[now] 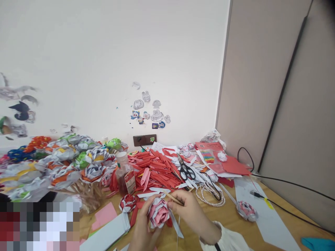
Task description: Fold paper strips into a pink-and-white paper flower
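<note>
A pink-and-white folded paper flower [159,213] rests in my left hand [143,226], whose fingers curl around its side and underside. My right hand [192,211] pinches a thin wooden stick [173,199] just right of the flower; its tip points up and left. White paper strips [176,225] lie or hang beside the flower. Just left of my left hand sits a red-and-white paper flower [127,203]. Beyond both hands is a heap of red folded paper strips [157,169]. Black-handled scissors [186,170] lie on the paper at its right.
Many paper flowers on sticks [91,160] crowd the left side. A clear jar [123,174] stands beside the red heap. At right are a pearl string [210,200], a finished-looking flower [246,211], red sheets [234,165] and a black cable [285,207]. Pixelation covers the lower left corner.
</note>
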{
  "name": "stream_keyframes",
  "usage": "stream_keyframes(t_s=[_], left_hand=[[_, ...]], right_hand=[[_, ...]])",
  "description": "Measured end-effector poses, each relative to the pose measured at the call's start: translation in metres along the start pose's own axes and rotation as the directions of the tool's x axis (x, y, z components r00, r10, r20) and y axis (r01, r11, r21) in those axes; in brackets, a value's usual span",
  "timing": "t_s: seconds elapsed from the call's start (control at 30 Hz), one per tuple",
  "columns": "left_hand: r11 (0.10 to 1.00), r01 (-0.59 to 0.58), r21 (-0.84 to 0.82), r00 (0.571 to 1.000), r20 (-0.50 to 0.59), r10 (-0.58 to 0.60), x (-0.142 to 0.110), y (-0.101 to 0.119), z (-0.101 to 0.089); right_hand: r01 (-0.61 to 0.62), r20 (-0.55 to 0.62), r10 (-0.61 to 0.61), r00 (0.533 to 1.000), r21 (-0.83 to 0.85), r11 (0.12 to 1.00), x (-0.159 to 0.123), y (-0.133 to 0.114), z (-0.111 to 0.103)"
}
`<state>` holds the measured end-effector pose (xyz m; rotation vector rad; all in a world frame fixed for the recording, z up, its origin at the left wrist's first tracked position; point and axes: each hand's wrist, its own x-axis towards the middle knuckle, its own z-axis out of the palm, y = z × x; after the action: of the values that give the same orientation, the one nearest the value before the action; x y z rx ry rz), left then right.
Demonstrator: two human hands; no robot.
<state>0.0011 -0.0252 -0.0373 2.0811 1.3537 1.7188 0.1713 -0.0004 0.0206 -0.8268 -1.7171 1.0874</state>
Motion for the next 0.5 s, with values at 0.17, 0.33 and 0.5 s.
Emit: stream_keyframes(t_s=[0.17, 0.33, 0.5], left_hand=[[0.992, 0.106, -0.075, 0.993, -0.045, -0.109, -0.001, 0.003, 0.002], [0.994, 0.088, -0.069, 0.995, -0.036, -0.091, 0.001, 0.006, 0.002], [0.998, 0.026, -0.054, 0.998, -0.060, -0.029, 0.004, 0.012, 0.000]], right_hand=[[0.007, -0.002, -0.007, 1.000, -0.018, 1.000, -0.001, 0.001, 0.002], [0.021, -0.003, -0.021, 1.000, 0.023, 1.000, 0.000, 0.001, 0.005], [-0.006, -0.016, 0.007, 1.000, 0.064, 0.998, -0.001, 0.002, 0.005]])
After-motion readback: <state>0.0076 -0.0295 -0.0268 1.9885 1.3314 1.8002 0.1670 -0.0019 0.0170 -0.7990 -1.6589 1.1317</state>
